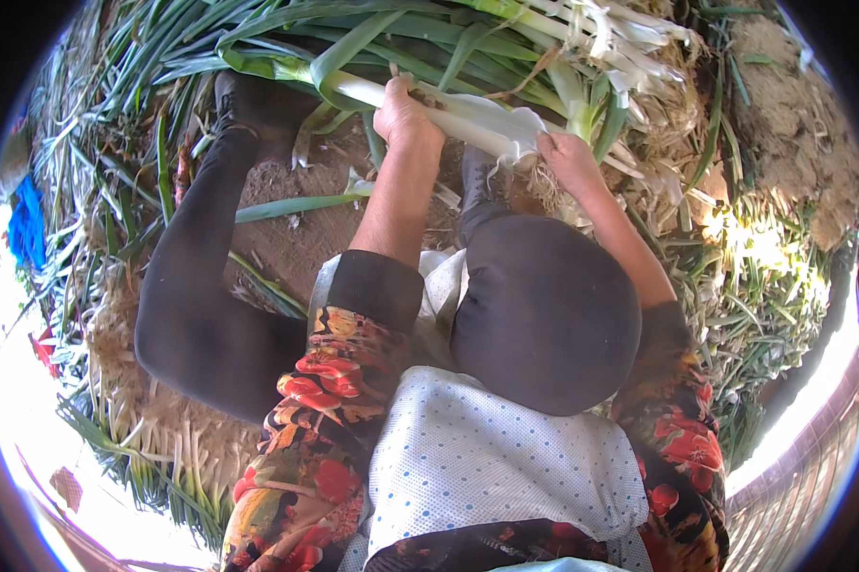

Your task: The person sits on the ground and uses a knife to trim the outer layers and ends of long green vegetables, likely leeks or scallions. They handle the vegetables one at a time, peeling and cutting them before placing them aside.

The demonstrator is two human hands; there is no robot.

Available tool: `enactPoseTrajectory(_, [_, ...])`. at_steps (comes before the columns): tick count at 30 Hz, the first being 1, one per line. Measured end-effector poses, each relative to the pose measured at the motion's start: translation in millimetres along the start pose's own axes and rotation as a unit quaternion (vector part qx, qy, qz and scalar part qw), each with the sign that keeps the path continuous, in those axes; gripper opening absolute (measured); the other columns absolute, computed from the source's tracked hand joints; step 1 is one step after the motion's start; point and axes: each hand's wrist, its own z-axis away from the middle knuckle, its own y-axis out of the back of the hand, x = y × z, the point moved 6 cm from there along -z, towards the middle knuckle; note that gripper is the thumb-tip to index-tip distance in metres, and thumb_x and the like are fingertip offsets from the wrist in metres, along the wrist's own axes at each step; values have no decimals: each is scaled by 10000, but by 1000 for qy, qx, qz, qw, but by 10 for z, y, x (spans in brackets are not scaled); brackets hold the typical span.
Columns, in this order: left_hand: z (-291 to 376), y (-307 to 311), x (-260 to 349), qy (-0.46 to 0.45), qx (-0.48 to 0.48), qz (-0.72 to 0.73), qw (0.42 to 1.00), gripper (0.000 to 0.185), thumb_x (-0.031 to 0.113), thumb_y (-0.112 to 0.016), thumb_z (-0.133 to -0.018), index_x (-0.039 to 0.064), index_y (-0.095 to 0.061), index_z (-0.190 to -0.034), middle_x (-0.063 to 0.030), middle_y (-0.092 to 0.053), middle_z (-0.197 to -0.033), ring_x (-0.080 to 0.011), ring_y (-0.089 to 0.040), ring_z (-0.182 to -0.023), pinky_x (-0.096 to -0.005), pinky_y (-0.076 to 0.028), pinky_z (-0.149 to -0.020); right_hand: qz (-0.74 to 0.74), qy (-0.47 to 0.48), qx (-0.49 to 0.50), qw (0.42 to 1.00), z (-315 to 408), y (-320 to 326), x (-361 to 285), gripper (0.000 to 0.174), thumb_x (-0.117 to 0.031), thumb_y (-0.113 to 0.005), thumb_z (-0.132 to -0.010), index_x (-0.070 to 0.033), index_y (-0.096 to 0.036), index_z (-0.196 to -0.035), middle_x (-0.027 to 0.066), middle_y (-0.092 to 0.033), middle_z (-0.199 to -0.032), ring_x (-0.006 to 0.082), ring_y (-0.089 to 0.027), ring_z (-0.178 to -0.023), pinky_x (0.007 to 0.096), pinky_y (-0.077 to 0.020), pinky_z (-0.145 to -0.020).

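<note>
My left hand [408, 121] is wrapped around the white shank of a large Welsh onion or leek [465, 129]. The stalk slants from its green leaves at upper left down to its roots [544, 182] at right. A pale, wide outer sheath [501, 118] stands partly away from the shank along its upper side. At the root end, the fingers of my right hand [569, 161] pinch the edge of this sheath, though the fingertips are partly hidden. Under both hands lies bare soil [301, 250] with scraps of leaf.
A heap of similar stalks [615, 50] lies just beyond my hands, with green leaves [186, 43] spreading left. Leaf trimmings [758, 300] cover the right side. My bent knees [544, 314] frame the soil. More bundled stalks [186, 457] lie at lower left, and blue cloth or plastic [28, 222] at far left.
</note>
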Motion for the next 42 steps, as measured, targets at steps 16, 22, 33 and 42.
enactPoseTrajectory(16, [-687,535,1474,-206,45,-23,977,159,5,-611,-741,19,-453,-756,-80,-474,-583,-189,-459,-458,-328,-416,-433,203,-203,-83,954,713,1051,1441,188,-211,-566,-798,-51,-623,-879,167,-631,-892,269,-622,-798,390,-475,-701])
enactPoseTrajectory(22, [-583,651,2041,-312,65,-24,947,204,7,-634,-676,-15,-450,-762,-85,-504,-675,-184,-501,-514,-325,-469,-466,-6,21,7,1000,-268,-669,219,410,-261,-605,-805,-43,-518,-1141,165,-593,-1068,279,-574,-1011,356,-451,-865])
enactPoseTrajectory(33, [-301,597,1933,-327,167,-120,923,150,57,-584,-664,-34,-470,-627,-69,-514,-581,-153,-485,-463,-332,-405,-434,-162,216,-72,960,-492,-845,-1622,301,-271,-527,-892,-71,-535,-1117,74,-609,-801,184,-577,-691,315,-460,-627])
enactPoseTrajectory(42, [241,411,3465,-514,150,-59,843,155,104,-570,-698,-50,-547,-696,-51,-501,-539,-158,-503,-448,-308,-408,-434,250,-65,-97,961,135,358,495,591,-300,-586,-815,-59,-378,-1313,222,-521,-1144,299,-532,-1031,363,-418,-883])
